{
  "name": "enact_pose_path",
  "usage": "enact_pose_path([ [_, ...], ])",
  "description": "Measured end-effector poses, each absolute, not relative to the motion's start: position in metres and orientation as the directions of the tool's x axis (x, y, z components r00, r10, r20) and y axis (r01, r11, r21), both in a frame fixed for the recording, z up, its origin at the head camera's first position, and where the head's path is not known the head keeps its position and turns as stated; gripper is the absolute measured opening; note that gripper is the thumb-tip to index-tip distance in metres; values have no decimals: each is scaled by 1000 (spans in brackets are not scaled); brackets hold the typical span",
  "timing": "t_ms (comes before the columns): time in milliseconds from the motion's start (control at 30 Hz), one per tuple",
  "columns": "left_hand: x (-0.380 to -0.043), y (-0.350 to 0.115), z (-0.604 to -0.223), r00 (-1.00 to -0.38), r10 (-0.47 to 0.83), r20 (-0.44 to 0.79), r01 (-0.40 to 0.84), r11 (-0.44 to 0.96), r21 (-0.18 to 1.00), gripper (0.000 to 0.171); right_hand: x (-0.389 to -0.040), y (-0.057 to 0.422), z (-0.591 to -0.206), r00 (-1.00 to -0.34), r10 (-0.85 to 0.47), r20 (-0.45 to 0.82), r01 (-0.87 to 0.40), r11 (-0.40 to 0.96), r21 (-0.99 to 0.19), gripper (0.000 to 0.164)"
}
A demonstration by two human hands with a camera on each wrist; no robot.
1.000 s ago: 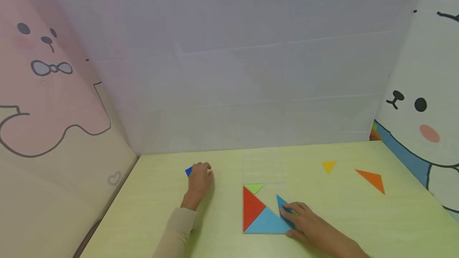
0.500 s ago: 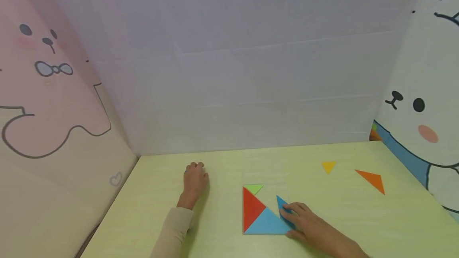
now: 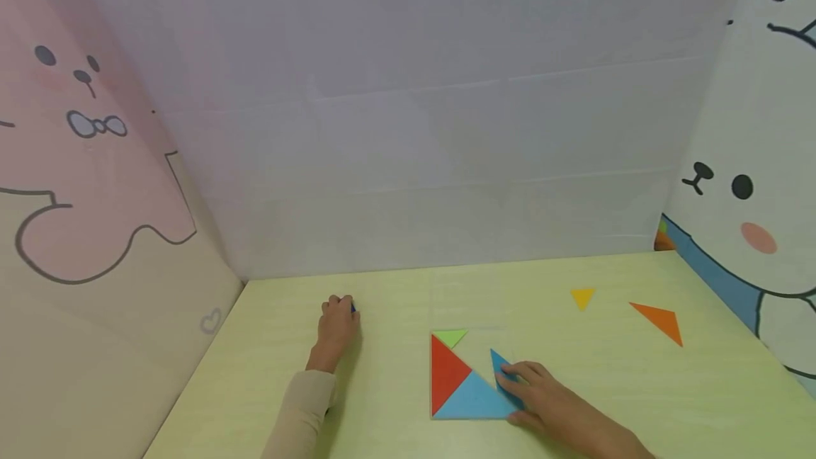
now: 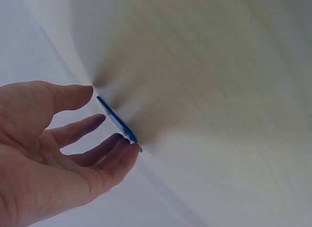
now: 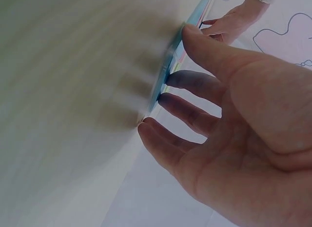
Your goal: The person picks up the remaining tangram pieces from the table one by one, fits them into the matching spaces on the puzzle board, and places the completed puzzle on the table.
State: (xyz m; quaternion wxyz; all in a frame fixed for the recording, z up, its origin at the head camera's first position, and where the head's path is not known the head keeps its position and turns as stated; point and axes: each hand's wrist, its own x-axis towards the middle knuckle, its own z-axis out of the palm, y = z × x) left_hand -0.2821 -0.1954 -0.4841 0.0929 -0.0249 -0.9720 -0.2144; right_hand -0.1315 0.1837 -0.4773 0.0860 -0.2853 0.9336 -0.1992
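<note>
My left hand is at the left of the table, its fingertips on a dark blue tangram piece mostly hidden beneath them. In the left wrist view that blue piece appears edge-on, under spread, lightly bent fingers. My right hand rests its fingertips on a blue triangle, thumb near the right corner of a light blue triangle. A red triangle meets the light blue one along a slanted side. Just above the red lies a small green triangle.
On the right of the pale yellow table lie a small yellow triangle and an orange triangle. A white sheet hangs along the back, with cartoon-printed panels at both sides.
My left hand has shifted left over the dark blue piece. Its blue showed left of the hand before and now shows at the right of the fingertips. My right hand stays put.
</note>
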Motion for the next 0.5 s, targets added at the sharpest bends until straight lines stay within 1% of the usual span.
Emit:
enact_pose_path([
  [100,-284,-199,-485,-979,14,203,97,909,406,33,-131,184,-476,-822,-567,-46,-498,756,-424,58],
  [333,-289,-207,-489,-984,36,177,103,915,390,34,-131,184,-476,-822,-567,-52,-496,758,-425,60],
  [500,-292,-211,-490,-986,16,164,85,902,424,33,-131,184,-476,-823,-564,-61,-488,759,-432,60],
])
